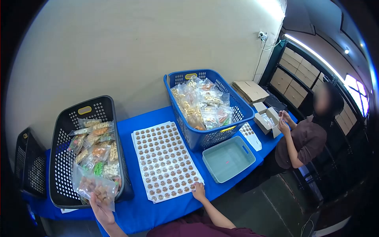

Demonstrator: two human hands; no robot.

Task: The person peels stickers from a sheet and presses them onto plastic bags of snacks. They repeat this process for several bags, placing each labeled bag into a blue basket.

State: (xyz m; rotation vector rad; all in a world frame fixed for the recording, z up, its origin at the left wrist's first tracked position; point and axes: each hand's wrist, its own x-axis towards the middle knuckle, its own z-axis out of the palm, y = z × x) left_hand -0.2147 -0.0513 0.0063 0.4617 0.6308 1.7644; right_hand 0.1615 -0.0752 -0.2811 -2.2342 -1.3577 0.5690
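A clear bag of brown snacks (96,187) is held by my left hand (103,211) at the front edge of the black basket (125,170). Its fingers press on the bag's lower part. Several filled clear bags (96,150) lie inside that basket. My right hand (199,192) rests at the lower right corner of the sheet of round brown stickers (166,158), its fingers bent over the edge; whether they pinch a sticker is too small to tell. The sheet lies flat on the blue tablecloth (128,213).
A blue basket (189,136) full of bags stands behind a green-grey tray (229,160). Another sticker sheet (250,136), an open carton (264,120) and flat cardboard (248,91) are at the right. A co-worker (304,138) stands beyond. A second black basket (29,166) is far left.
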